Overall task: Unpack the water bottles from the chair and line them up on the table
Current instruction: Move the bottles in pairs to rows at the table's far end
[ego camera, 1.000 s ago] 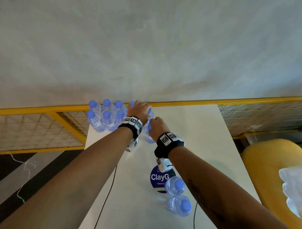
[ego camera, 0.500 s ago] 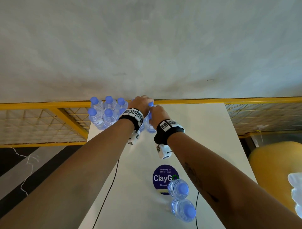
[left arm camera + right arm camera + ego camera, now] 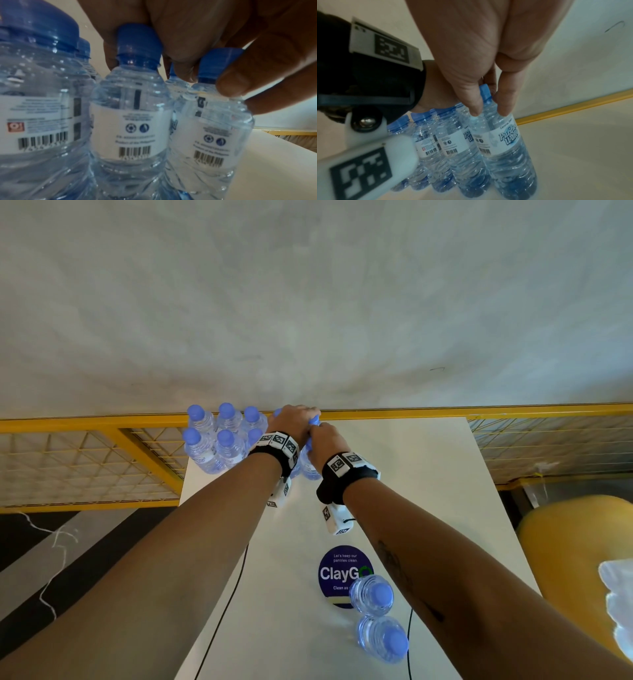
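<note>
Several clear water bottles with blue caps (image 3: 222, 443) stand grouped at the far left corner of the white table (image 3: 428, 508). My left hand (image 3: 294, 422) reaches over the right end of that group; in the left wrist view its fingers (image 3: 171, 65) curl round the caps of two bottles (image 3: 132, 121). Just to the right, my right hand (image 3: 325, 440) pinches the neck of one more upright bottle (image 3: 501, 142) between thumb and fingers (image 3: 488, 108). Two further bottles (image 3: 371, 594) stand near the front, on a round blue sticker.
A yellow rail and wire mesh (image 3: 479, 414) run behind the table's far edge, against a pale wall. A yellow chair (image 3: 575, 542) with crumpled plastic wrap (image 3: 620, 604) sits at the right. Thin black cables (image 3: 222, 611) trail across the table.
Both hands have moved their bottles toward the far edge, up against the right side of the group. The two near bottles have not moved.
</note>
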Tool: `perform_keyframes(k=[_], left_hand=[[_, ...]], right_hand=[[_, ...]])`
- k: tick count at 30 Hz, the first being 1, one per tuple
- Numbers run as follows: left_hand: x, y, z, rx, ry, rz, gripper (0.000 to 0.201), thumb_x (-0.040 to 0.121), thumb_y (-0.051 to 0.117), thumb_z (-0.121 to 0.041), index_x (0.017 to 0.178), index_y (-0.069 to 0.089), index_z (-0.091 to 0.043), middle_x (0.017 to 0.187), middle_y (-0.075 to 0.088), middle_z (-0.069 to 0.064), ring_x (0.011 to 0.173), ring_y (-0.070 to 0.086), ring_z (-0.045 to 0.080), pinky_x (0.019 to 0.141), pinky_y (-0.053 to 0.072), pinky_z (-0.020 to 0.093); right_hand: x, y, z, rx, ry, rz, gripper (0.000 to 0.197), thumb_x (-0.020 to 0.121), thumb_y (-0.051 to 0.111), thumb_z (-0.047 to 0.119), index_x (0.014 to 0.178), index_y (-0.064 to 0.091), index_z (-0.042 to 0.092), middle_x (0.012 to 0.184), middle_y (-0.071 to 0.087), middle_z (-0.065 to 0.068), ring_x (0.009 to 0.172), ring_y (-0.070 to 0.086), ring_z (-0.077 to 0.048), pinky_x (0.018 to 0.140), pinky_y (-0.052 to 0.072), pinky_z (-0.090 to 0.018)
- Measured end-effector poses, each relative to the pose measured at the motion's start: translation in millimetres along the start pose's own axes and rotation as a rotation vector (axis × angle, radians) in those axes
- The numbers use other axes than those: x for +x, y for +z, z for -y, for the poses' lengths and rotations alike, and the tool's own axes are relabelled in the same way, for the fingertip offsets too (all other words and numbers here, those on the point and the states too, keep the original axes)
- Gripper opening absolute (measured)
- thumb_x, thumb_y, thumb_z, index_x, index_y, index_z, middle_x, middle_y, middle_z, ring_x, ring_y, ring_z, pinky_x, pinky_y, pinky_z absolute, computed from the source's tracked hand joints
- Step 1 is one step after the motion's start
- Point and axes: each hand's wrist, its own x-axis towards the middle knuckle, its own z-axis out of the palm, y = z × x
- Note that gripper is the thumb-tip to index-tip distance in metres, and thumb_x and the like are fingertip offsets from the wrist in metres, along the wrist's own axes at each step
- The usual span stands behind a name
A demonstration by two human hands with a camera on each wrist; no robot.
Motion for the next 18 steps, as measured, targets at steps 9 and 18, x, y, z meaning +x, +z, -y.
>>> perform_keyframes(k=[9,18], left_hand=[[-7.9,-16.7,-5.0,-0.002,-0.039,0.096,0.041,0.097,0.052,-0.018,0.137,0.058,-0.022,0.132,0.066,0.009,0.123,0.061,0.035,0.098,0.052,0.045],[-105.0,-46.8,-58.2,-0.246,0.209,-0.109,0.029,0.095,0.055,-0.018,0.116,0.073,-0.009,0.124,0.069,0.011,0.116,0.061,0.031,0.104,0.047,0.044]], right_hand=[[-12.5,-8.6,-2.2,0.033,0.002,0.074,0.037,0.091,0.06,0.018,0.126,0.054,0.009,0.121,0.057,-0.01,0.112,0.058,-0.028,0.095,0.049,-0.035],[-166.6,-75.4,-38.8,0.215,0.011,0.199,0.052,0.082,0.079,0.032,0.127,0.062,0.013,0.123,0.064,-0.007,0.112,0.062,-0.024,0.097,0.048,-0.032]])
